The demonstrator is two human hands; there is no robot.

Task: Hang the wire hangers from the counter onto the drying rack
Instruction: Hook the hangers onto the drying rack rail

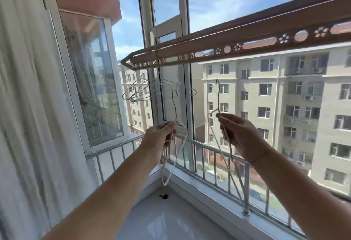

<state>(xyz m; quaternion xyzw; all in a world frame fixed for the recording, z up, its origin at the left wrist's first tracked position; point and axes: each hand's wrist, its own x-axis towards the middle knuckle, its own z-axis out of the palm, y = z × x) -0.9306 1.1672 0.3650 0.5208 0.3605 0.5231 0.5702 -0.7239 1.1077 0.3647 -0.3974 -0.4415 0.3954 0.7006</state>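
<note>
Both hands are up mid-frame, each pinching one thin wire hanger. The left hand (pixel 159 141) has its grip closed on a pale looped hanger (pixel 175 144) dangling below it; the right hand (pixel 241 137) holds a second hanger (pixel 218 99), hook pointing up, just under the brown perforated drying rack (pixel 237 46). More wire hangers (pixel 136 89) already hang at the rack's left end. Glossy counter (pixel 171 219) sits at bottom, open air between the hands.

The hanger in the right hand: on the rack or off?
Off. The hanger is pinched in the right hand, its hook below the rack.
</note>
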